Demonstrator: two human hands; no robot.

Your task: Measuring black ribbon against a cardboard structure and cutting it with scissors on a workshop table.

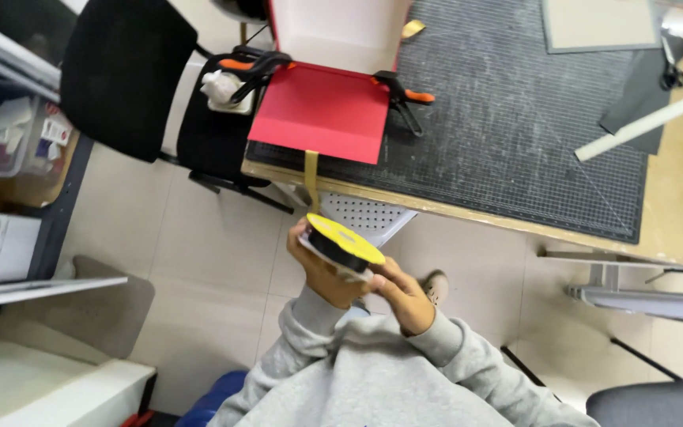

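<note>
Here both hands, left hand (322,273) and right hand (401,296), fingers clasping tilted yellow spool (341,241); ribbon (311,178) runs up to red box (322,111).

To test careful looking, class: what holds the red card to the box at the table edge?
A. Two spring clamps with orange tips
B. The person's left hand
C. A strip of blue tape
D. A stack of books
A: two spring clamps, black with orange tips, grip the red card at its left and right corners, while both hands hold a yellow spool below the table.
</note>
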